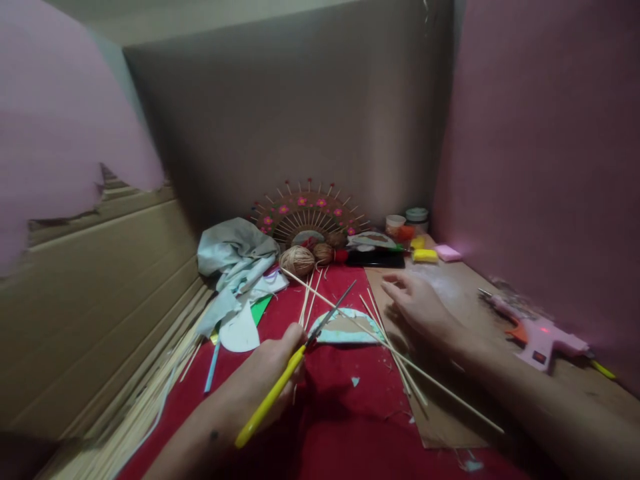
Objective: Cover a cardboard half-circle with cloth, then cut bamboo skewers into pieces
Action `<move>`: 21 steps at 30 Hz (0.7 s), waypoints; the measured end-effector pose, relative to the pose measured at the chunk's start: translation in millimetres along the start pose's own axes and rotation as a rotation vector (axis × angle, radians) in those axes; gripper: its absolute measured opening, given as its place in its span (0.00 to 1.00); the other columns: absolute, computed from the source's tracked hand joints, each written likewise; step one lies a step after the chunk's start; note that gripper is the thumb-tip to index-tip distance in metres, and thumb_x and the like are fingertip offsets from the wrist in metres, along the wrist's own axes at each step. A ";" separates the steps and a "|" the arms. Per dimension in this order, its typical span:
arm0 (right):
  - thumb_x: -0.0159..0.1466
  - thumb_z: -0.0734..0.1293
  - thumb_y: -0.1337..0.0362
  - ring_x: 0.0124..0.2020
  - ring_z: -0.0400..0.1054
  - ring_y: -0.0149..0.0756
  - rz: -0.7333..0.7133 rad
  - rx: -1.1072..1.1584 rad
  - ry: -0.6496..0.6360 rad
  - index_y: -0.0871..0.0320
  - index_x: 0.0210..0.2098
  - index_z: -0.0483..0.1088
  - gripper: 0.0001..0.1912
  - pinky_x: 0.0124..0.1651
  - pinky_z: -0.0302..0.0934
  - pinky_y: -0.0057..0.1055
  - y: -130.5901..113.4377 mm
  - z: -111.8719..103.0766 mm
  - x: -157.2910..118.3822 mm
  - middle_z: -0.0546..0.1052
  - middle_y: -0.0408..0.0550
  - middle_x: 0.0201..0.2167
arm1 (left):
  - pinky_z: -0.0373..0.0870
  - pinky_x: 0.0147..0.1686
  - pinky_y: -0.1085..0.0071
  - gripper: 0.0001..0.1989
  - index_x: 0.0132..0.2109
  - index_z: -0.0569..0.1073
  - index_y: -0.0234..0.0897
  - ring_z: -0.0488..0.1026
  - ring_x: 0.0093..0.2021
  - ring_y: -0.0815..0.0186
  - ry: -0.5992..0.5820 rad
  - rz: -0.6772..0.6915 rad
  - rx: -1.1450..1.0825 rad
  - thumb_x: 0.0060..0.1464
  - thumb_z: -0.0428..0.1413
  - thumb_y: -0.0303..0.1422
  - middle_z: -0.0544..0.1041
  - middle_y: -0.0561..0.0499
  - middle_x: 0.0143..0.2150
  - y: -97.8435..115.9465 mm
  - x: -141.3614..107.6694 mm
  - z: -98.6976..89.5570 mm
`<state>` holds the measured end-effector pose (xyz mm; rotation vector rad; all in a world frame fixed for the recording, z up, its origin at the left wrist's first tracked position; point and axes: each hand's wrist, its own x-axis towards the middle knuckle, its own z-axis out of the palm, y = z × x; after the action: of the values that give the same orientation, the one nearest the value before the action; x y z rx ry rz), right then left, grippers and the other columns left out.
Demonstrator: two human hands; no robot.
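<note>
My left hand (280, 367) is closed around yellow-handled scissors (273, 400), whose blades point up and away to the right. Thin sticks stand out beyond its fingers. A long thin stick (440, 385) slants across from the twine balls to the lower right, passing by the blades. My right hand (413, 300) is over the brown board at the right, fingers curled together; whether they hold anything is too small to tell. Between the hands lies a half-round piece with a pale blue edge (345, 337) on the red cloth (345, 427), with several sticks (400, 363) to its right.
At the back stands a flower-decorated fan (303, 207) behind twine balls (297, 260). Grey cloth (235, 247) and long sticks (135, 407) lie left. A pink glue gun (545, 337) rests at the right on brown board (445, 427), near a yellow block (425, 256) and jars (417, 217).
</note>
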<state>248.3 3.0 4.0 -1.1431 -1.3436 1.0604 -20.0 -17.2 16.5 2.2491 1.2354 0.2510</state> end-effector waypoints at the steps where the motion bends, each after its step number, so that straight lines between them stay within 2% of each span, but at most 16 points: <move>1: 0.60 0.65 0.61 0.24 0.62 0.28 -0.019 -0.081 0.072 0.57 0.28 0.68 0.07 0.25 0.57 0.26 -6.3 3.3 -6.2 0.69 0.44 0.24 | 0.56 0.23 0.74 0.06 0.38 0.57 0.40 0.63 0.23 0.69 0.008 0.003 0.019 0.53 0.46 0.27 0.67 0.56 0.26 0.4 0.2 -0.5; 2: 0.61 0.64 0.60 0.24 0.62 0.28 0.005 -0.132 0.000 0.58 0.27 0.69 0.10 0.27 0.58 0.26 -12.5 7.5 -13.3 0.69 0.45 0.24 | 0.55 0.22 0.74 0.06 0.38 0.57 0.40 0.63 0.23 0.70 0.013 0.003 0.035 0.53 0.46 0.27 0.67 0.56 0.26 0.5 0.6 -0.5; 3: 0.61 0.64 0.59 0.25 0.63 0.29 0.072 -0.121 -0.158 0.59 0.28 0.70 0.10 0.28 0.59 0.27 -18.0 12.5 -20.9 0.71 0.45 0.24 | 0.54 0.22 0.74 0.06 0.39 0.57 0.40 0.62 0.22 0.70 0.018 -0.004 0.058 0.53 0.45 0.27 0.67 0.56 0.26 0.4 1.1 0.0; 4: 0.60 0.65 0.58 0.24 0.64 0.29 0.111 -0.095 -0.257 0.59 0.32 0.70 0.09 0.28 0.59 0.28 -22.4 17.9 -28.4 0.71 0.45 0.25 | 0.54 0.21 0.75 0.06 0.39 0.57 0.40 0.62 0.22 0.70 0.024 -0.014 0.088 0.53 0.45 0.27 0.66 0.57 0.26 0.4 1.7 0.7; 5: 0.59 0.67 0.60 0.25 0.63 0.29 0.081 -0.099 -0.289 0.58 0.36 0.71 0.09 0.28 0.59 0.27 -25.3 23.1 -35.3 0.71 0.43 0.26 | 0.53 0.21 0.75 0.06 0.39 0.57 0.40 0.61 0.22 0.70 0.020 -0.018 0.121 0.53 0.45 0.27 0.66 0.57 0.25 0.7 2.3 1.5; 7: 0.61 0.65 0.61 0.27 0.64 0.29 -0.039 -0.199 -0.201 0.57 0.38 0.70 0.08 0.30 0.58 0.27 -26.7 31.9 -45.8 0.72 0.43 0.27 | 0.52 0.22 0.75 0.08 0.40 0.57 0.40 0.61 0.22 0.69 0.007 -0.016 0.185 0.52 0.46 0.27 0.66 0.57 0.25 2.7 3.1 3.6; 10: 0.64 0.62 0.62 0.26 0.63 0.29 -0.195 -0.357 -0.084 0.57 0.35 0.70 0.07 0.30 0.56 0.27 -21.9 38.4 -53.1 0.72 0.43 0.26 | 0.54 0.23 0.74 0.06 0.40 0.57 0.40 0.62 0.23 0.68 -0.004 -0.011 0.235 0.53 0.45 0.29 0.68 0.55 0.26 7.4 2.3 7.2; 15: 0.66 0.59 0.65 0.20 0.56 0.26 -0.398 -0.464 -0.040 0.59 0.32 0.69 0.09 0.25 0.52 0.27 -17.9 38.8 -58.3 0.65 0.40 0.20 | 0.56 0.25 0.73 0.05 0.42 0.58 0.39 0.64 0.24 0.67 -0.004 0.010 0.232 0.57 0.44 0.30 0.70 0.52 0.29 11.7 -2.4 9.9; 18: 0.66 0.58 0.64 0.20 0.54 0.26 -0.400 -0.404 -0.072 0.59 0.32 0.68 0.10 0.24 0.51 0.26 -22.5 36.6 -59.5 0.64 0.40 0.20 | 0.59 0.26 0.72 0.08 0.45 0.58 0.38 0.65 0.26 0.66 0.020 0.066 0.161 0.58 0.46 0.33 0.71 0.51 0.31 13.8 -4.2 8.1; 21: 0.65 0.59 0.62 0.20 0.53 0.25 -0.281 -0.277 -0.156 0.59 0.30 0.68 0.11 0.22 0.49 0.25 -27.1 32.0 -56.8 0.62 0.39 0.19 | 0.61 0.28 0.71 0.10 0.46 0.58 0.38 0.66 0.28 0.65 0.031 0.070 0.090 0.58 0.47 0.34 0.72 0.50 0.33 17.7 -4.8 6.0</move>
<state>215.2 -57.4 19.3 -1.0449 -1.7589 0.7880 -7.5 -30.9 21.8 2.3766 1.2064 0.2624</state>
